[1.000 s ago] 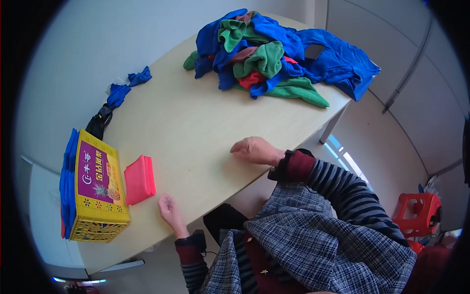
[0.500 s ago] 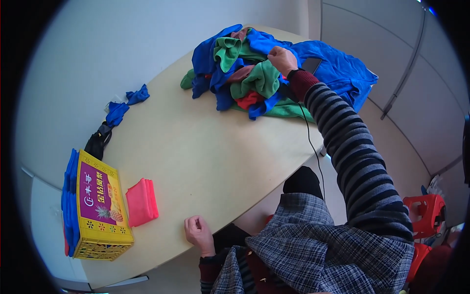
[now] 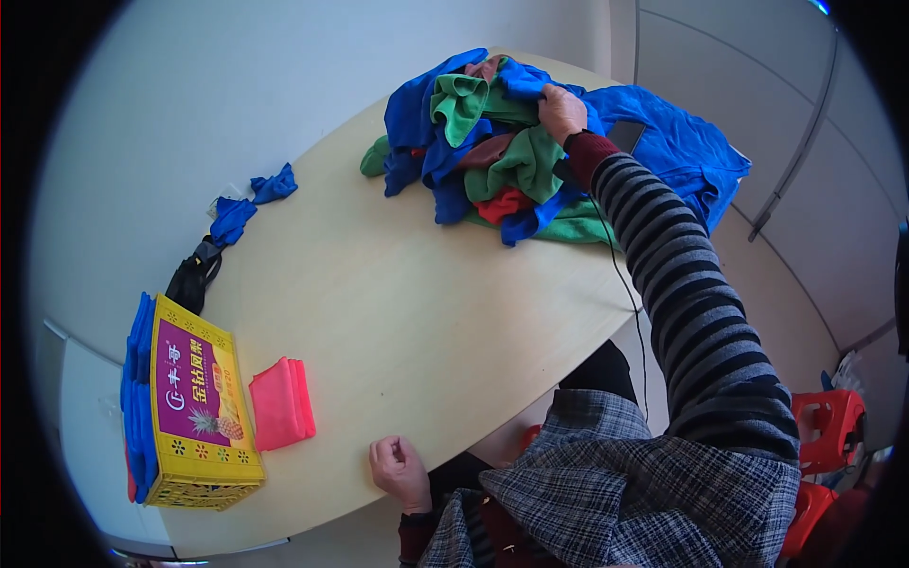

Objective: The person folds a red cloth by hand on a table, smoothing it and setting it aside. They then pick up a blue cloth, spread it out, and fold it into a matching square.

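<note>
At the far side of the table, my right hand reaches into a heap of crumpled cloths. Its fingers are closed on the edge of a blue cloth near the top of the heap. Around it lie a green cloth, a brownish cloth and a red cloth. My left hand rests curled at the near table edge, with nothing visible in it. To its left lies a folded pink cloth.
A yellow crate stands at the left, with folded blue cloths along its far-left side. Two small blue bundles and a black item lie by the wall. A dark phone-like slab rests on blue fabric; a cable hangs over the edge. Red stools stand right.
My right hand has closed on the blue cloth at the top of the heap. My left hand stays curled at the table edge. The whole view has shifted slightly.
</note>
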A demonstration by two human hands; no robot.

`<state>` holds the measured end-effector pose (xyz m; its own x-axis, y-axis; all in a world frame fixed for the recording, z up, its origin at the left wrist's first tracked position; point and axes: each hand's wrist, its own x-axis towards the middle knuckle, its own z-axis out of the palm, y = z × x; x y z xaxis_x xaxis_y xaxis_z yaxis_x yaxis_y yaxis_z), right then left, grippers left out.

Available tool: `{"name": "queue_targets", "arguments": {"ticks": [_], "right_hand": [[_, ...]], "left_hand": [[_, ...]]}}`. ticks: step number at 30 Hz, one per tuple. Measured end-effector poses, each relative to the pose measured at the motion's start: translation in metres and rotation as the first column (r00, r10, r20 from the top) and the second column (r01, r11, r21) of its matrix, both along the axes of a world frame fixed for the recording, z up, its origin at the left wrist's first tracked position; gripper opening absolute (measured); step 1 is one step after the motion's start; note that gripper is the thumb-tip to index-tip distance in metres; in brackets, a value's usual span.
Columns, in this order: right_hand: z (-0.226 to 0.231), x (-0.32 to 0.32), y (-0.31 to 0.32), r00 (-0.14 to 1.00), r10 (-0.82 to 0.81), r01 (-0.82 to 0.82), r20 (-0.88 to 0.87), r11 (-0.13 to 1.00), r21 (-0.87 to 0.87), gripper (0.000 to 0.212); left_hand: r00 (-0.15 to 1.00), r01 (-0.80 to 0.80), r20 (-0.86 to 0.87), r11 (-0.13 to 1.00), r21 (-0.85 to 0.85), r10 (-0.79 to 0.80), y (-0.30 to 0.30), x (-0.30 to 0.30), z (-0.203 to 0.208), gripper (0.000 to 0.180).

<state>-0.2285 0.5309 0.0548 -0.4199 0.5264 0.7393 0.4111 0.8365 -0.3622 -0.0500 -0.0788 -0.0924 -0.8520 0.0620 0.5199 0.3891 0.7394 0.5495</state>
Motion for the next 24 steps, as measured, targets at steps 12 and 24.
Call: {"name": "queue_targets", "arguments": {"ticks": [12, 24], "right_hand": [[0.008, 0.104, -0.257, 0.53, 0.823, -0.846, -0.206, 0.531, -0.055, 0.013], [-0.07, 0.2, -0.449, 0.018, 0.853, -0.519, -0.522, -0.438, -0.734, 0.023]], "left_hand": [[0.999, -0.005, -0.034, 0.999, -0.042, 0.003, -0.006, 0.011, -0.001, 0.01], [0.912, 0.125, 0.182, 0.674, 0.728, -0.366, -0.017, 0.019, 0.001, 0.043]]}}
